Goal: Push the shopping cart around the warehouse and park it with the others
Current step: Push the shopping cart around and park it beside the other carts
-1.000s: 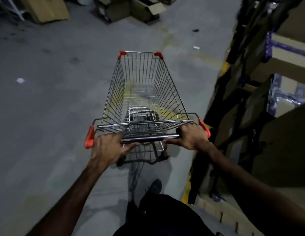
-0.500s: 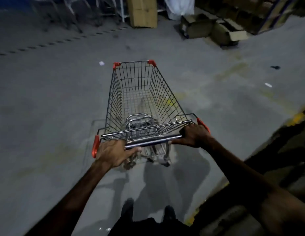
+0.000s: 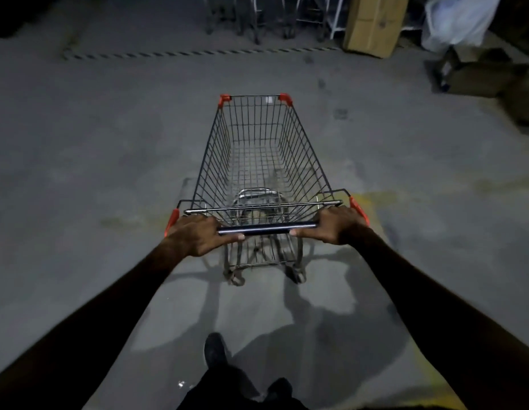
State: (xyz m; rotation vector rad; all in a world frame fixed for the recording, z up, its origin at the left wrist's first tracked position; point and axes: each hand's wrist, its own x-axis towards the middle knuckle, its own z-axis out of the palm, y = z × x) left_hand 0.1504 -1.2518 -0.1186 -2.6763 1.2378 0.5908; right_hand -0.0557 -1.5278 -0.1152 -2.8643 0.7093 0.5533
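An empty wire shopping cart (image 3: 257, 155) with red corner caps stands straight ahead of me on the grey concrete floor. My left hand (image 3: 195, 235) grips the left end of its dark handle bar (image 3: 267, 228). My right hand (image 3: 340, 224) grips the right end of the same bar. Both arms are stretched forward. A row of parked carts (image 3: 257, 19) stands at the far end, dim and partly cut off by the top edge, directly beyond the cart's front.
A tall cardboard box (image 3: 374, 23) stands at the back right, beside white wrapped goods (image 3: 461, 19). Open cardboard boxes (image 3: 493, 75) lie on the floor at the right. A striped line (image 3: 198, 53) crosses the floor ahead. My feet (image 3: 216, 350) show below.
The cart and my view have swung left, away from the shelving on the right. The parked carts have come into view straight ahead. Both hands kept their grip on the handle.
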